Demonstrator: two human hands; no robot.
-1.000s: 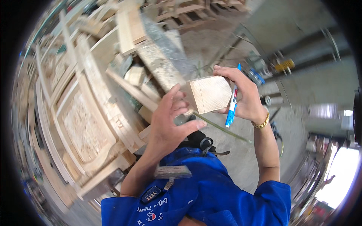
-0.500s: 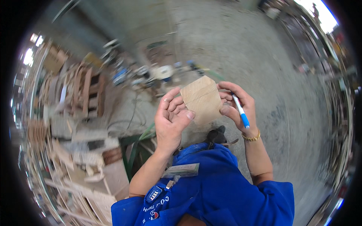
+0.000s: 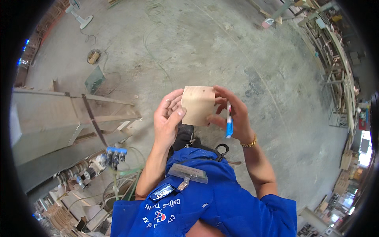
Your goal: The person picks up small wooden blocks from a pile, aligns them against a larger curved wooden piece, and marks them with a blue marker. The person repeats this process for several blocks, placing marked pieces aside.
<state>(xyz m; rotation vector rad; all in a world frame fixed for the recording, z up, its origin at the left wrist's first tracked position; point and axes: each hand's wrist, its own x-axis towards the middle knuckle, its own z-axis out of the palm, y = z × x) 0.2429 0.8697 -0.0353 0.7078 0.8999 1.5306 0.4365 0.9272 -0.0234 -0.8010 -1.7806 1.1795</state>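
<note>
Between my hands, in front of my waist, is a small pale wooden block (image 3: 197,106) with a squarish face and a few dark spots near its top edge. My left hand (image 3: 169,114) grips its left edge, the thumb on the near face and the fingers curled at the side. My right hand (image 3: 237,110) holds the right edge between thumb and fingers. A blue-and-white marker pen (image 3: 229,123) is also tucked in my right hand, pointing down; part of it is hidden by the fingers.
Concrete floor (image 3: 221,51) stretches ahead, with a thin hose across it. At left stands a large grey metal machine (image 3: 51,118), with blue-topped air fittings (image 3: 115,154) near it. A white fan (image 3: 81,17) is far left. Racks of wood (image 3: 331,59) line the right.
My body has turned to the right, so the wood stacks have swung to the lower left and the machine has come into view. The block is tilted differently; both hands still hold it.
</note>
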